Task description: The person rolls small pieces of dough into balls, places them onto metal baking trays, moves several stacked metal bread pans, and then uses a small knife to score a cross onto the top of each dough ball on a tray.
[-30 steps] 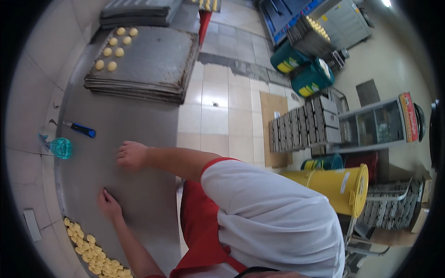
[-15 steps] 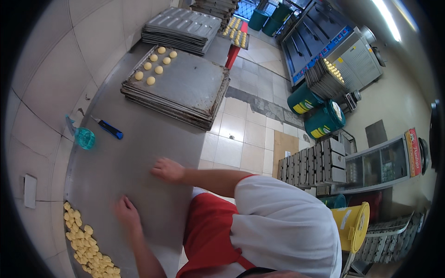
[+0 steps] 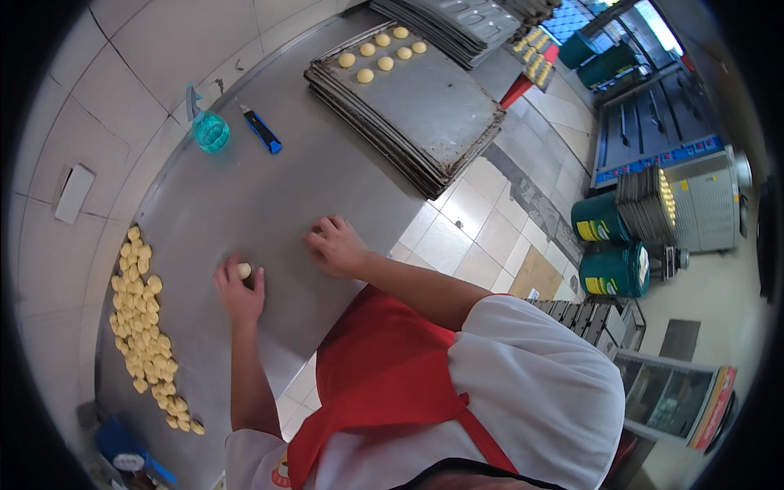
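My left hand (image 3: 240, 291) curls around a pale dough ball (image 3: 243, 269) on the steel worktable (image 3: 204, 204), with thumb and fingers on either side of it. To its right, my right hand (image 3: 331, 243) rests on the steel with fingers bent and apart; what lies under its palm is hidden. A pile of yellow dough pieces (image 3: 137, 310) lines the left edge. Near the wall stand a turquoise spray bottle (image 3: 211, 131) and a blue-handled cutter (image 3: 263, 128). At the back, several dough rounds (image 3: 365, 75) sit on a stack of dark baking trays (image 3: 412, 106).
More trays (image 3: 441, 28) stand behind. At right are an oven (image 3: 649, 122), green bins (image 3: 612, 269), a glass-door fridge (image 3: 661, 396) and loaded trays (image 3: 645, 196). A red stand (image 3: 516, 90) holds another tray. A blue device (image 3: 131, 449) is at lower left.
The view has swung, so the table sits more diagonally. My hands' fingers now show more clearly, and a pale dough ball is visible in my left hand.
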### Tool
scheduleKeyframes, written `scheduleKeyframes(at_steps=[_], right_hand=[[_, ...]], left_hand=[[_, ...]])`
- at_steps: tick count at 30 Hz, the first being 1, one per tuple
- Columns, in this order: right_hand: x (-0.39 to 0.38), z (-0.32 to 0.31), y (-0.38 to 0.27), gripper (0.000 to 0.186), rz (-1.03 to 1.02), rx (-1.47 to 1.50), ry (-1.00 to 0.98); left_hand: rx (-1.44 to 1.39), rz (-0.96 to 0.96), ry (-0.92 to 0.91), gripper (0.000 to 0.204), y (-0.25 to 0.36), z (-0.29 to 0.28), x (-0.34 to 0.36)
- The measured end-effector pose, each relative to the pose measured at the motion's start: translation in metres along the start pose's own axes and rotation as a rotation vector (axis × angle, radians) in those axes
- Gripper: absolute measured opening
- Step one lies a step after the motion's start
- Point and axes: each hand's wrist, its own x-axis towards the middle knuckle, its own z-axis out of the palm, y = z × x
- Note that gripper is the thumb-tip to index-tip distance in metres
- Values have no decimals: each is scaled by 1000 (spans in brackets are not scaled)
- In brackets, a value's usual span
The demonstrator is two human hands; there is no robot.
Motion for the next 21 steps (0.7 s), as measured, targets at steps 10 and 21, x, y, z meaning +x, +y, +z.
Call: scheduleKeyframes(at_steps=[10, 21], right_hand=[[96, -224, 230, 35, 43, 166, 111], [153, -245, 378, 49, 46, 155, -82]], left_hand=[[-709, -346, 44, 43, 221, 111, 181], [-182, -166, -171, 45, 322, 228, 298]])
